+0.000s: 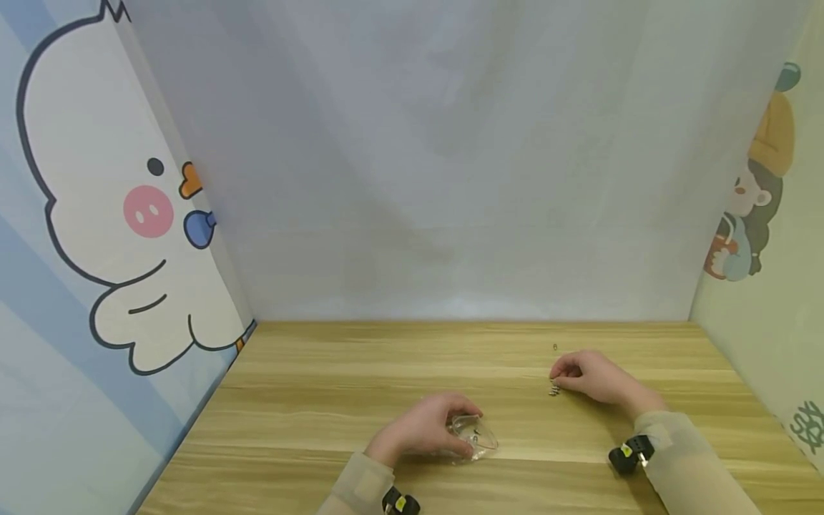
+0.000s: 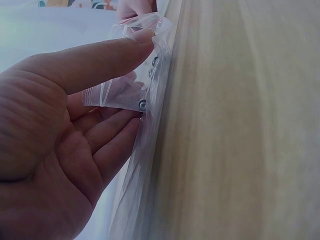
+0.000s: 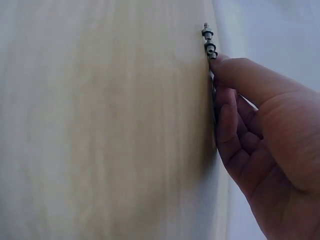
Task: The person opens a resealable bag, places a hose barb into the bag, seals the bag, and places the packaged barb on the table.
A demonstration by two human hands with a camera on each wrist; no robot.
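My left hand [image 1: 428, 425] holds a small clear zip-top plastic bag [image 1: 486, 441] low over the table, thumb at one side of its mouth and fingers at the other. Several small shiny metal parts [image 2: 142, 105] lie inside the bag in the left wrist view. Further right, my right hand [image 1: 595, 377] has its thumb and fingertips together at a little cluster of ridged metal fittings [image 1: 553, 391], pinching at one of them. Close up in the right wrist view, the fittings [image 3: 208, 35] stand out past the thumb tip, and the other fingers curl behind.
A single small metal piece [image 1: 556, 347] lies on the wood-grain table [image 1: 360, 372], beyond the right hand. Pale curtain [image 1: 438, 179] backs the table, with cartoon-printed panels at left and right. Each wrist carries a small black camera [image 1: 623, 458].
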